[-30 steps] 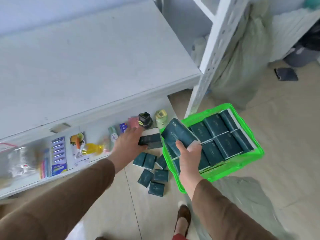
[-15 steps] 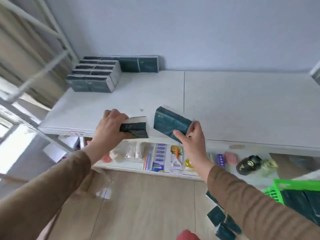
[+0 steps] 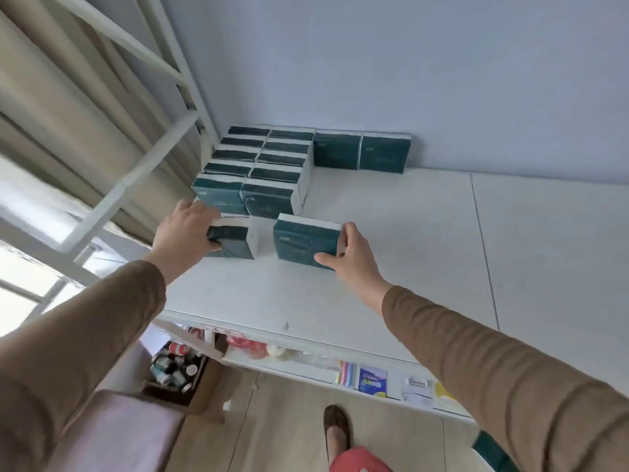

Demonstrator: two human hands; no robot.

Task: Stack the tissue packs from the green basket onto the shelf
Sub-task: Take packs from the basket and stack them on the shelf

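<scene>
We have both hands out over the white shelf (image 3: 391, 240), each grasping one dark green tissue pack. Our left hand (image 3: 185, 235) has its grip curled round the left pack (image 3: 235, 241), fingers over the top and thumb on the near face, and this pack sits just in front of the stacked packs (image 3: 253, 172) at the shelf's back-left corner. Our right hand (image 3: 354, 258) holds the right pack (image 3: 306, 241) by its right end, thumb on the near lower edge and fingers behind, with the pack upright; we cannot tell whether it touches the shelf surface. The two held packs are near each other with a narrow gap between them. The stacked packs run in two columns toward the wall, and two more packs (image 3: 362, 151) stand upright side by side against the wall just to the right of them. Both sleeves are brown. Below the front edge of the shelf, a lower shelf (image 3: 374, 379) holds small packaged goods. A cardboard box (image 3: 177, 373) of small bottles sits on the floor under the shelf's left end, and a brown shoe (image 3: 337, 427) shows on the wooden floor.
</scene>
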